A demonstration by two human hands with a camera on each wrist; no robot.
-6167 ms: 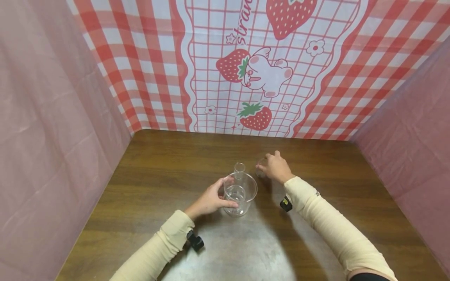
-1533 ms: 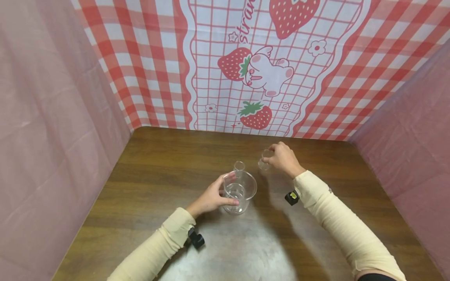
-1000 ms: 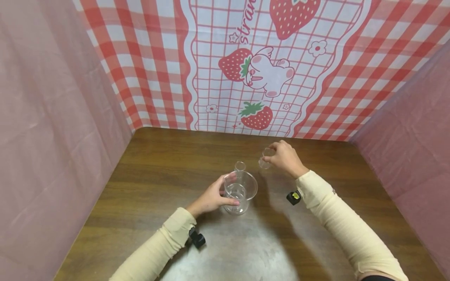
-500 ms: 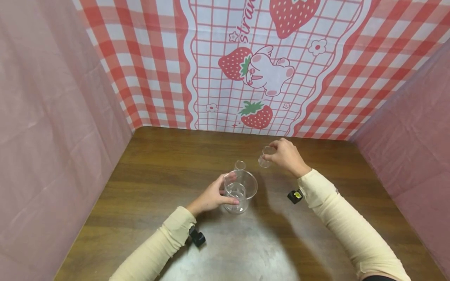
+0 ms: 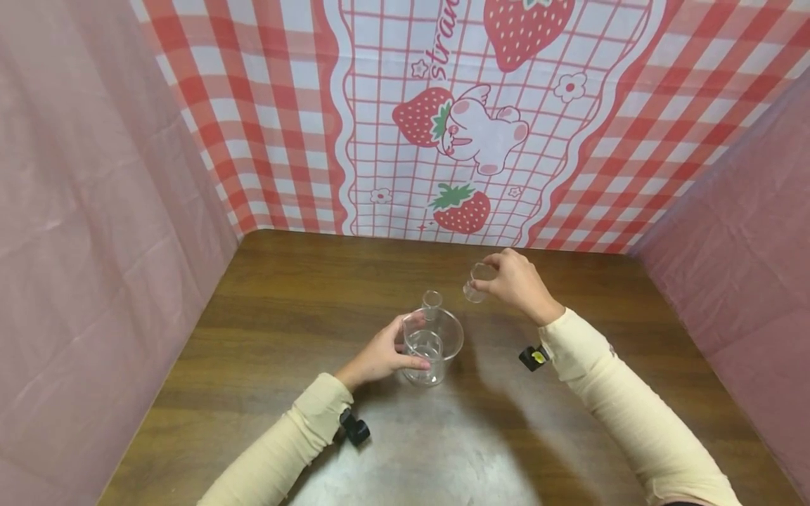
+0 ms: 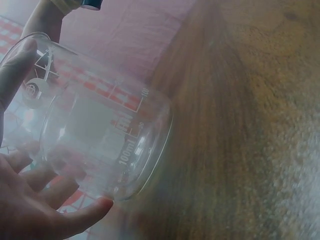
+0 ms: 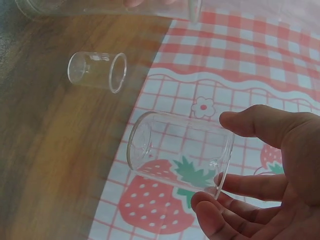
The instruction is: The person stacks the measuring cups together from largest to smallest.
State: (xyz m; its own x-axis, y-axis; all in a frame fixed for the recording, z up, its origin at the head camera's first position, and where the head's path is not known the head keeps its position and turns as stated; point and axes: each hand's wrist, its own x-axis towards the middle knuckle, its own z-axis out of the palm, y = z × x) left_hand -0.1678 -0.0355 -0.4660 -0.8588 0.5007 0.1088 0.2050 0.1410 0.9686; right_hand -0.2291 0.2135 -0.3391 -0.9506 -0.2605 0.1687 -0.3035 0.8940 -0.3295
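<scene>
In the head view my left hand point(image 5: 382, 355) grips the side of a large clear glass beaker point(image 5: 452, 344), thumb in front and fingers behind. A smaller beaker point(image 5: 422, 344) sits nested inside it; white marks including "100ml" show in the left wrist view. To the right and farther back, my right hand point(image 5: 517, 282) pinches a small clear beaker point(image 7: 175, 145) near its rim between thumb and fingers. That beaker looks empty, its base pointing away from the palm. A still smaller beaker point(image 7: 96, 71) stands upright on the table just behind the large one.
The brown wooden table point(image 5: 304, 281) meets a red-and-white strawberry cloth point(image 5: 285, 140) at its back edge. Pink curtains point(image 5: 82, 246) hang at both sides. A small black camera point(image 5: 354, 429) is strapped at each wrist.
Since the oldest frame my right hand has moved back and slightly right with the small beaker, raising it. Lately it shifts only a little. My left hand stays on the large beaker.
</scene>
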